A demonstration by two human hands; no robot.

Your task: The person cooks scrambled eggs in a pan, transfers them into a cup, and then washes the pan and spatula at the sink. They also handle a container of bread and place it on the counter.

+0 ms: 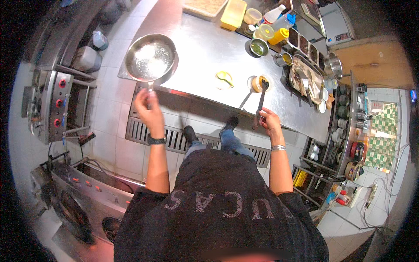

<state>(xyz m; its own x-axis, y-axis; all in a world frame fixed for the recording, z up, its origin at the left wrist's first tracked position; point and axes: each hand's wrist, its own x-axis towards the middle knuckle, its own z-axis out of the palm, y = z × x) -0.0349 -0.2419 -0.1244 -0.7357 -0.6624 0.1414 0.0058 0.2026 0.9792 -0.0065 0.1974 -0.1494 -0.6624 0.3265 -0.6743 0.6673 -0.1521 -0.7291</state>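
Observation:
My left hand (146,106) grips the handle of a shallow metal frying pan (150,58). The pan is held at the left end of the steel worktable (203,46), its inside shiny and without food. In my right hand (270,121) is a dark long-handled utensil (261,101), its exact kind unclear. Its black tip overlaps a small round container of orange-brown contents (259,84); whether it touches them I cannot tell. Between pan and container, a yellow-green curved piece (225,78) lies on a small pale round dish, washed out by glare.
At the back right stand a yellow squeeze bottle (279,36), a metal bowl of green contents (259,47) and a tray of utensils (306,80). Shelves of stacked dishes (342,108) border the right. Cooking ranges (59,104) line the left. A floor grate (173,139) runs below the table.

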